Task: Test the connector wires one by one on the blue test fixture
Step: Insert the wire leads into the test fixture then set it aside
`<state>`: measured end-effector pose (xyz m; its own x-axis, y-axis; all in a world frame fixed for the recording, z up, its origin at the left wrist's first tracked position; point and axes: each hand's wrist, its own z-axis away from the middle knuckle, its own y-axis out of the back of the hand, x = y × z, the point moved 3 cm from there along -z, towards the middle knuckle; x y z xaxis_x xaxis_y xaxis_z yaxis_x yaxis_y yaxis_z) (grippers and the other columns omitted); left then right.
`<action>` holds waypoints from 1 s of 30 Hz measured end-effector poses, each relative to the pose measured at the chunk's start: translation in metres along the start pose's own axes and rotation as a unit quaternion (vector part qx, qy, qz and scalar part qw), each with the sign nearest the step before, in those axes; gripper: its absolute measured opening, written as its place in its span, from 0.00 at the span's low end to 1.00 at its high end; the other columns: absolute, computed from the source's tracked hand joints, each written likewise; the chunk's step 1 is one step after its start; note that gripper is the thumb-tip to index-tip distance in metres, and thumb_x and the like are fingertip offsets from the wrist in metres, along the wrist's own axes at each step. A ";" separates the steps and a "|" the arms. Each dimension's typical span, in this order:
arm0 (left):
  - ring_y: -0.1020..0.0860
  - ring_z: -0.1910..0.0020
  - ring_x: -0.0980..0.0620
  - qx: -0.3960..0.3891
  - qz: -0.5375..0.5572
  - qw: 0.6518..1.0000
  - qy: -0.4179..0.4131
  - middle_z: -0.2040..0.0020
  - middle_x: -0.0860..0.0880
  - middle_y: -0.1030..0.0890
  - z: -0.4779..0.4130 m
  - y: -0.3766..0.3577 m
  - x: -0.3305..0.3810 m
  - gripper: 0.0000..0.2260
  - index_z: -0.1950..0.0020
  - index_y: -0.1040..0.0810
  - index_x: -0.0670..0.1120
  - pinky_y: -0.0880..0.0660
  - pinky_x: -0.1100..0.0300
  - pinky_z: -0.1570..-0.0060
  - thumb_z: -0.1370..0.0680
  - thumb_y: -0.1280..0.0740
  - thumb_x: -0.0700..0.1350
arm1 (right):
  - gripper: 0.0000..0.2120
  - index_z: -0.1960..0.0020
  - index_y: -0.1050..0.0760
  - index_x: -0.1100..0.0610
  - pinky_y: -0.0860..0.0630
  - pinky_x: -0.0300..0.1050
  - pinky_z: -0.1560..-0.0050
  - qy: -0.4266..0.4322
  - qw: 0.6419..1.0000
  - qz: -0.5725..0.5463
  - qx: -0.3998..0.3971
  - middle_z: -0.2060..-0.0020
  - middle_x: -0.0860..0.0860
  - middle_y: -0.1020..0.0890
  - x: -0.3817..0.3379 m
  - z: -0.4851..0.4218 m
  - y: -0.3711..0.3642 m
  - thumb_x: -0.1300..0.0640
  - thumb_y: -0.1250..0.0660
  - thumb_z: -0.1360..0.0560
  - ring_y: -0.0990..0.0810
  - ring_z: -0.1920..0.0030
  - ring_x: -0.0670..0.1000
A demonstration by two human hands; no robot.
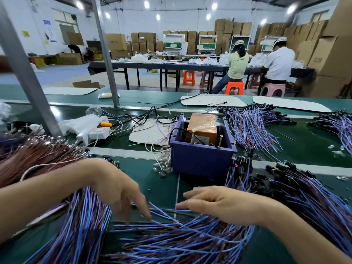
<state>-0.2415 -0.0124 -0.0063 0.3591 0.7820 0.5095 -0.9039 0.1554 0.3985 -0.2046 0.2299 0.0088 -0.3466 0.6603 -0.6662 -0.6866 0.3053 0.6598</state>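
The blue test fixture (pixel 202 159) is an open box with an orange block inside, standing on the green bench just beyond my hands. A big heap of blue and brown connector wires (pixel 167 239) lies in front of me. My left hand (pixel 122 189) hangs over the heap with fingers pointing down, fingertips touching loose wires. My right hand (pixel 215 202) reaches leftward, fingers straight, just above the same wires. Neither hand grips a wire. More wires with black connectors (pixel 297 189) pile up at the right.
Further wire bundles (pixel 249 126) lie behind the fixture. A white power strip (pixel 97 133) and plastic bags sit at the left, next to a slanted metal post (pixel 28 77). White pads lie on the conveyor. Two people sit at a far table.
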 end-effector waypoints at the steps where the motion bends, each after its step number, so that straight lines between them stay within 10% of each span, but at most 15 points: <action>1: 0.22 0.48 0.56 0.002 0.007 1.000 0.009 0.30 0.41 0.29 0.014 0.001 -0.008 0.28 0.35 0.28 0.61 0.26 0.71 0.56 0.26 0.35 0.31 | 0.22 0.34 0.27 0.38 0.38 0.31 0.39 -0.006 1.000 0.018 -0.004 0.34 0.34 0.30 -0.001 -0.002 -0.002 0.35 0.46 0.24 0.32 0.35 0.35; 7: 0.21 0.48 0.58 0.435 -0.088 0.884 0.147 0.44 0.56 0.19 0.066 0.041 -0.040 0.11 0.47 0.22 0.58 0.26 0.60 0.42 0.21 0.37 0.41 | 0.18 0.33 0.28 0.38 0.33 0.44 0.34 -0.013 0.991 0.119 -0.065 0.34 0.37 0.27 0.005 -0.015 -0.015 0.46 0.34 0.23 0.30 0.35 0.42; 13: 0.28 0.38 0.48 0.377 -0.328 0.786 0.364 0.39 0.48 0.26 0.022 0.022 -0.061 0.18 0.36 0.28 0.50 0.37 0.53 0.39 0.22 0.37 0.56 | 0.16 0.37 0.23 0.40 0.32 0.37 0.37 0.024 0.993 0.104 -0.048 0.40 0.35 0.22 0.002 -0.021 -0.018 0.54 0.32 0.24 0.26 0.41 0.34; 19: 0.25 0.43 0.46 0.466 -0.313 0.729 0.392 0.44 0.47 0.24 0.008 0.024 -0.072 0.14 0.39 0.28 0.49 0.36 0.52 0.43 0.22 0.38 0.52 | 0.14 0.40 0.22 0.41 0.29 0.35 0.42 0.036 0.996 0.075 -0.022 0.44 0.38 0.19 0.002 -0.023 -0.019 0.53 0.32 0.24 0.24 0.45 0.35; 26: 0.25 0.44 0.44 0.633 -0.111 0.741 0.197 0.44 0.45 0.26 0.020 0.041 -0.025 0.25 0.28 0.33 0.49 0.28 0.50 0.42 0.25 0.31 0.44 | 0.10 0.44 0.18 0.54 0.21 0.36 0.52 -0.006 0.977 -0.179 0.118 0.56 0.49 0.14 0.001 -0.024 -0.016 0.54 0.36 0.21 0.16 0.54 0.46; 30: 0.27 0.60 0.58 0.769 -0.129 0.625 -0.036 0.52 0.50 0.27 0.052 0.043 0.075 0.17 0.39 0.21 0.46 0.30 0.72 0.50 0.27 0.27 0.43 | 0.26 0.40 0.24 0.62 0.18 0.44 0.61 -0.039 0.811 -0.580 0.068 0.50 0.62 0.16 -0.024 -0.031 -0.013 0.42 0.49 0.19 0.15 0.56 0.57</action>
<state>-0.2410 0.0217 0.0885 0.5067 0.8130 0.2870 0.4593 -0.5363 0.7081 -0.2067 0.1890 0.0054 0.5257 -0.0854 -0.8464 -0.4433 0.8216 -0.3583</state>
